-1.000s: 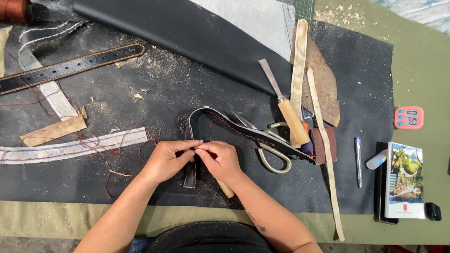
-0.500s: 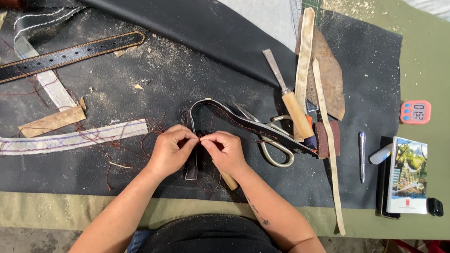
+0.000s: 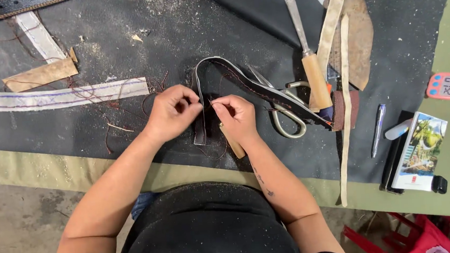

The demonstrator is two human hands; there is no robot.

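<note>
A dark leather strap point(image 3: 243, 81) with red stitching lies bent in a loop on the black work mat point(image 3: 187, 34). My left hand point(image 3: 171, 111) pinches the strap's near end between thumb and fingers. My right hand point(image 3: 236, 118) is closed beside it, fingertips pinched on what looks like thin red thread at the strap; a wooden tool handle point(image 3: 233, 142) pokes out under its palm. The fingertips of both hands almost touch.
Scissors point(image 3: 287, 117) and a wooden-handled chisel point(image 3: 313, 67) lie right of my hands, with long tan leather strips point(image 3: 344, 81). A pen point(image 3: 379, 129), a small booklet point(image 3: 419, 150) and a pink timer point(image 3: 445, 85) sit far right. A pale stitched strip point(image 3: 54, 96) and loose red threads lie left.
The view has closed in on the hands. Both hands stay together at the strap's near end, the fingers shifting only slightly.
</note>
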